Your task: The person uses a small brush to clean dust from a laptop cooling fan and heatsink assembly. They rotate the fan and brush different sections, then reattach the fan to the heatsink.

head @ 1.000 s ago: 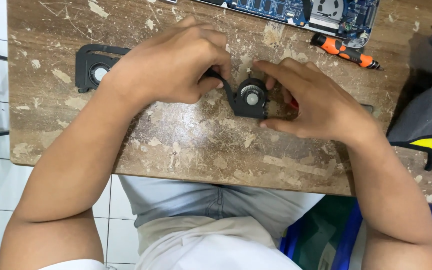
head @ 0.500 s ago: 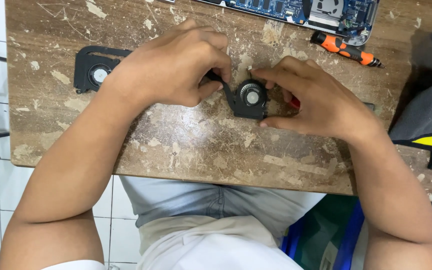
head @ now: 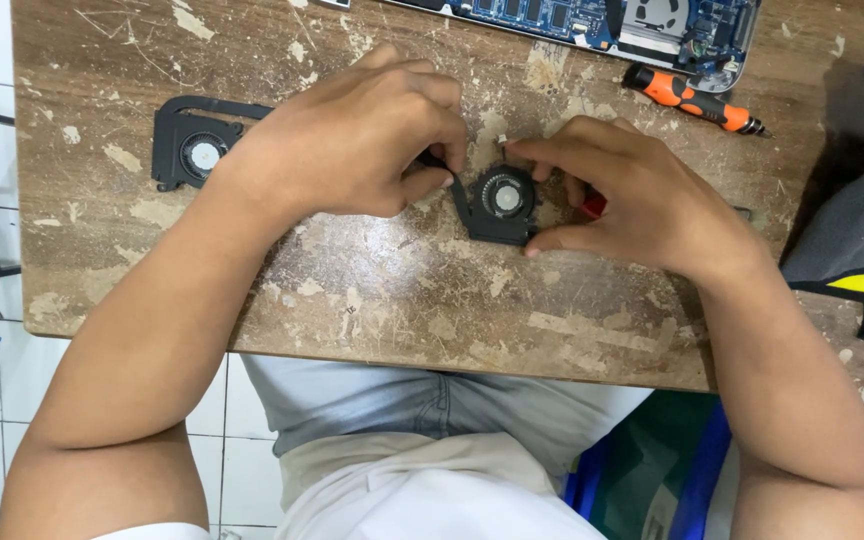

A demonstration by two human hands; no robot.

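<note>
Two black fans (head: 505,203) (head: 195,153), one orange screwdriver (head: 692,98), one circuit board (head: 592,18).

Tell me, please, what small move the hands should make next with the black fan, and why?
Probably keep the right hand steady around the small black fan and let the left hand ease its pinch on the fan's arm. The fan lies flat on the worn wooden table, both hands touch it, and the right fingers hold a tiny pale part at its top edge, which I cannot identify.
</note>
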